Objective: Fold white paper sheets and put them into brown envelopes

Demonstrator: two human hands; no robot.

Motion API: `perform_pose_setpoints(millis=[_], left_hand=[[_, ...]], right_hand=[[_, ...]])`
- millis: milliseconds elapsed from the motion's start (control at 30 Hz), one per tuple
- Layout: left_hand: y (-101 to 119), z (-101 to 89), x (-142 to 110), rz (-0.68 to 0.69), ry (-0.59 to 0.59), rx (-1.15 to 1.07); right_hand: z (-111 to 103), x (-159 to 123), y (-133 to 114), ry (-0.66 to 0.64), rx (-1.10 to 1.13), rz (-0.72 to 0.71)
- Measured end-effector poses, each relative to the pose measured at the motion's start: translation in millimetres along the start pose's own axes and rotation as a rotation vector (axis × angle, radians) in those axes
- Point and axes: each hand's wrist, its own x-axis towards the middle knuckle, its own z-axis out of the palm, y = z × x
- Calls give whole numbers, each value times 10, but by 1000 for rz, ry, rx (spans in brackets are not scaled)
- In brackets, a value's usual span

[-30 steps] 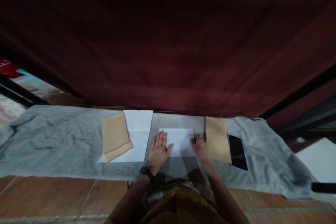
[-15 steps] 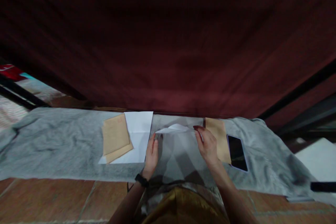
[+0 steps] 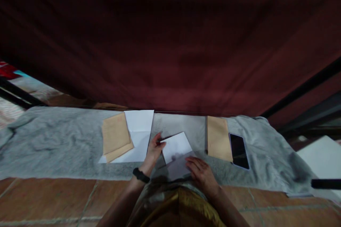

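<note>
A folded sheet of white paper (image 3: 177,147) is held low in front of me, its lower part in shadow. My left hand (image 3: 155,148), with a black band on the wrist, pinches its upper left corner between thumb and fingers. My right hand (image 3: 201,173) grips the right edge lower down, fingers bent over the paper. Left of it, brown envelopes (image 3: 116,133) overlap on a larger creased white sheet (image 3: 141,122). To the right lies another brown envelope (image 3: 218,140), touching or nearly touching a dark-screened tablet or phone (image 3: 239,150).
A grey blanket (image 3: 66,142) covers the long surface under everything. Behind it hangs a dark red cloth (image 3: 170,60). Tiled floor (image 3: 53,198) shows along the front. At the far right are a white panel (image 3: 322,159) and a black bar (image 3: 326,183).
The paper, seen nearly edge-on before, has turned to show its face and come closer to my body. My right hand has moved down and left, away from the right-hand envelope.
</note>
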Motion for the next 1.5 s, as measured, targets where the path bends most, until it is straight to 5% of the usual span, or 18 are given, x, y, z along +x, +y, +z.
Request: perform_pose_setpoints(millis=[167,400,533,633,767,833,1033,1167,1333,1500], left_hand=[[216,20,99,28,33,34],[645,-33,190,-49,-19,-275],[584,16,185,-132,-118,-286],[459,0,105,-281,-297,-257],[395,-54,-58,-265,-315,-270],[408,-72,-120,-226,-284,-251],[358,52,-290,-205,-100,-196],[171,259,-548,-267,4,-325],[-30,415,-795,-275,105,-456],[-67,305,-860,-337,42,-422]], right_hand=[[-17,134,5,27,109,136],[2,423,-40,454,740,886],[82,541,-24,545,1179,1019],[17,567,85,455,1273,1012],[-152,641,404,268,1115,922],[-183,725,599,150,940,884],[-38,1072,956,169,142,659],[106,1191,901,192,-175,530],[445,961,573,45,31,323],[580,607,348,-98,-87,288]])
